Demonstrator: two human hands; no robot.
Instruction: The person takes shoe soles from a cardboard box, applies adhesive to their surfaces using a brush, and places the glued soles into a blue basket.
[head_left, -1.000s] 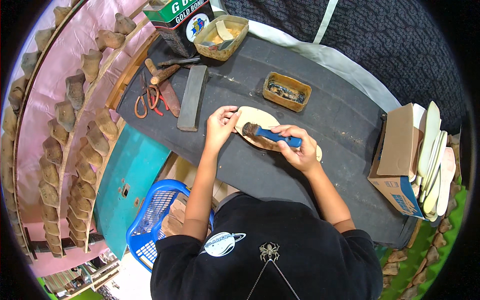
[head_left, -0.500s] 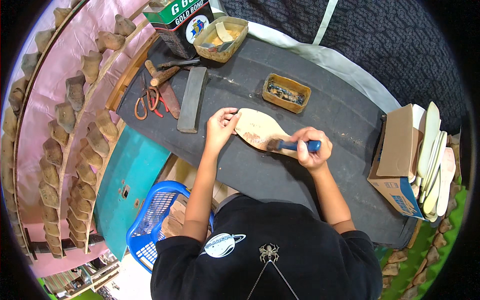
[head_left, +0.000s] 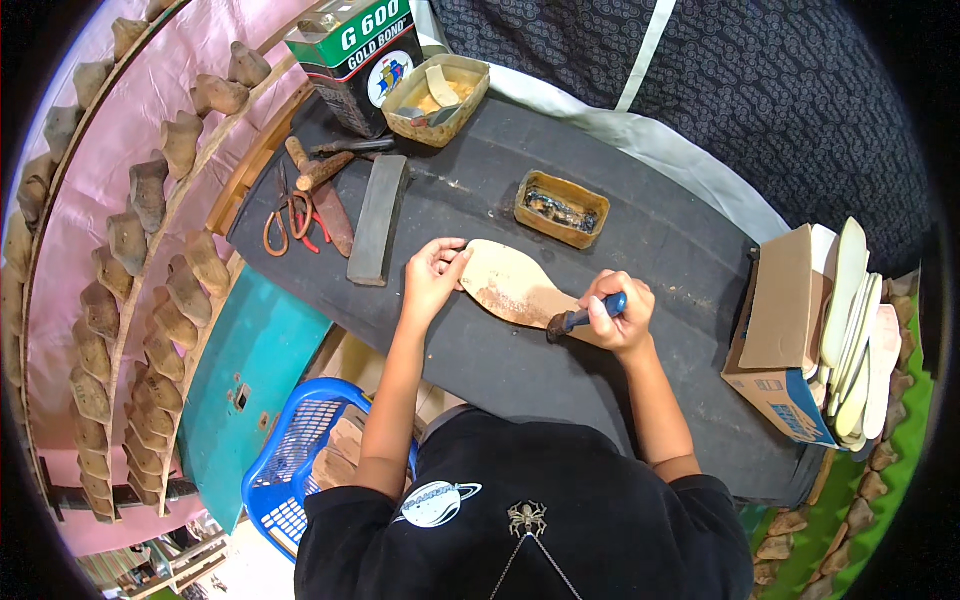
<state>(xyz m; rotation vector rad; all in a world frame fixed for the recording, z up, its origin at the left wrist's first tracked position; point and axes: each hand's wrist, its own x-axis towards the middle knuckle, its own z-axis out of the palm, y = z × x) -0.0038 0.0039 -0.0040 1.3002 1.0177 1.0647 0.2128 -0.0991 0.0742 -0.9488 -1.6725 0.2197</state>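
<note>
A pale, sole-shaped shoe piece lies on the dark tabletop, its wide end to the left and its narrow end under my right hand. Brown wet-looking smears cover its lower and middle part. My left hand pinches the wide end's edge between thumb and fingers. In my right hand is a small brush with a blue handle, its dark tip at the piece's lower edge. Beyond the piece stands a tan rectangular tub with dark residue inside.
At the back left are a green-and-black tin, a yellowish tub, a grey block, a hammer and scissors. A cardboard box of pale soles stands right. Shoe lasts line racks; a blue basket sits below.
The brush tip has moved to the piece's lower edge, and its handle has tilted more upright. Brown smears reach further across the piece. My left hand keeps its hold; the whole view has shifted slightly.
</note>
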